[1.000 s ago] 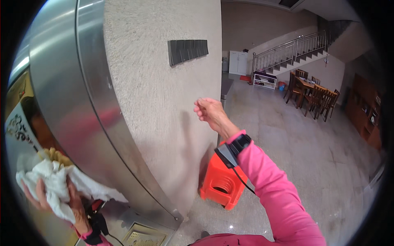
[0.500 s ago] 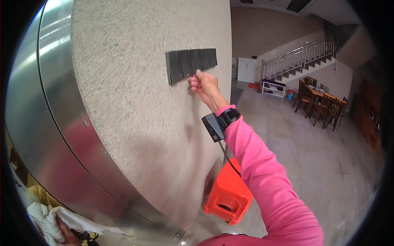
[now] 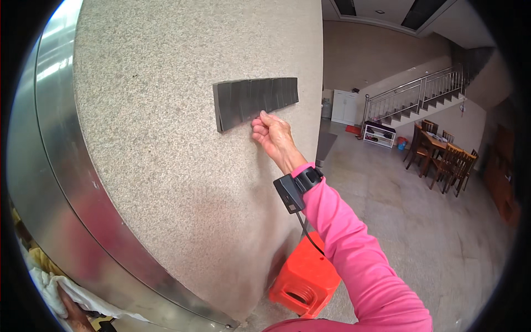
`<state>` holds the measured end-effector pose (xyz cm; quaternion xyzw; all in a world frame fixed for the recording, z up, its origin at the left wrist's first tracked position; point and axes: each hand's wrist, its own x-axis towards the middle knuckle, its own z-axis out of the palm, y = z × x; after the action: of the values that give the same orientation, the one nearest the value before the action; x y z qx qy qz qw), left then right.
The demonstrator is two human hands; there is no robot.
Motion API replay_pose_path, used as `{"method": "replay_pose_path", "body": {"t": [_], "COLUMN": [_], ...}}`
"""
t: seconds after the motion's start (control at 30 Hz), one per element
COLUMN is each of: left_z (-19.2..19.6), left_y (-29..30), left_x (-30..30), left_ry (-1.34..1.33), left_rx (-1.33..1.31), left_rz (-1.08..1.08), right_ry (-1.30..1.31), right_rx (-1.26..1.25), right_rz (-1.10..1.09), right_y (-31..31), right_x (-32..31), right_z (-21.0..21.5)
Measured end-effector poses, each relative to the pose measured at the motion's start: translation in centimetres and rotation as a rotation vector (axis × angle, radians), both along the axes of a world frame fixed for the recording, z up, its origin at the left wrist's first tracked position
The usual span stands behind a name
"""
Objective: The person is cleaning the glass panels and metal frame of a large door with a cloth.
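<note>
While our right hand (image 3: 272,136) is curled loosely closed, clamping nothing, its knuckles touch the lower edge of the dark strip (image 3: 254,100) on the granite wall (image 3: 166,166). Strip lies just above the hand, long axis horizontal. Left hand (image 3: 71,311) clutches a white cloth (image 3: 52,288).

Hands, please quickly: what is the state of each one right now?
Right hand: fingers curled nearly closed, against the lower edge of the dark plate on the granite wall.
Left hand: mostly out of view beside a white cloth; cannot be told.
</note>
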<state>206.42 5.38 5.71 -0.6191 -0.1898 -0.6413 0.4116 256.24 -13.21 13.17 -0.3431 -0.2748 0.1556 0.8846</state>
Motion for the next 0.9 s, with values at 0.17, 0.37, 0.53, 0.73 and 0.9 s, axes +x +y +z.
{"method": "replay_pose_path", "body": {"t": [0.17,0.37,0.53,0.73,0.9], "left_z": [-0.3,-6.0,2.1,4.0,5.4], "left_y": [0.7,6.2,-1.7,-7.5,-9.2], "left_x": [-3.7,-8.4,-4.2,-5.7,-6.6], "left_ry": [0.006,-0.242,-0.202,-0.117,0.025], "left_rx": [-0.038,-0.604,0.008,-0.328,-0.629], "left_rz": [0.11,-0.122,0.146,0.066,0.181], "right_ry": [-0.093,-0.067,-0.301,-0.605,-0.763], "right_rx": [0.076,0.192,0.124,0.146,0.147], "right_rz": [0.251,0.154,0.064,0.521,0.751], "right_y": [2.9,0.7,1.2,3.7,5.4], "right_x": [0.3,-4.4,-16.1,-27.4,-35.4], "right_z": [-0.5,-4.4,-5.5,-7.8,-6.5]}}
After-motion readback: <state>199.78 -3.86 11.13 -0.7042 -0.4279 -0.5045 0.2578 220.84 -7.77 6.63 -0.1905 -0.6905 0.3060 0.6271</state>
